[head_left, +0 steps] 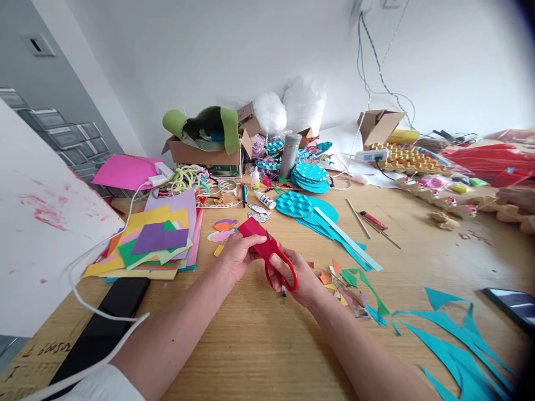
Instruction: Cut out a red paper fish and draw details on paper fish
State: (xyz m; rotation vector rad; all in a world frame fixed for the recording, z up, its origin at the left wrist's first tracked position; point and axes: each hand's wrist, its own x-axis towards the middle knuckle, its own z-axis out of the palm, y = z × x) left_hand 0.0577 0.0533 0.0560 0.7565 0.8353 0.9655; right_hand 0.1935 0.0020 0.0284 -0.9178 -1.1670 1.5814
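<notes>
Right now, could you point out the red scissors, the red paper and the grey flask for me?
Red scissors (290,260): head view, on the handle's upper edge.
Red paper (252,226): head view, on the uncovered far end.
Grey flask (288,159): head view, on the middle of its body.

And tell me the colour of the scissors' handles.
The scissors' handles are red, seen best in the head view, in the right hand.

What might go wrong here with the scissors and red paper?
The left hand pinches the red paper close to the red scissors in the right hand, so a slip might nick a finger. The red paper is hand-held, so it may bend and the cut stray. The white cable loops near the left forearm and might snag.
</notes>
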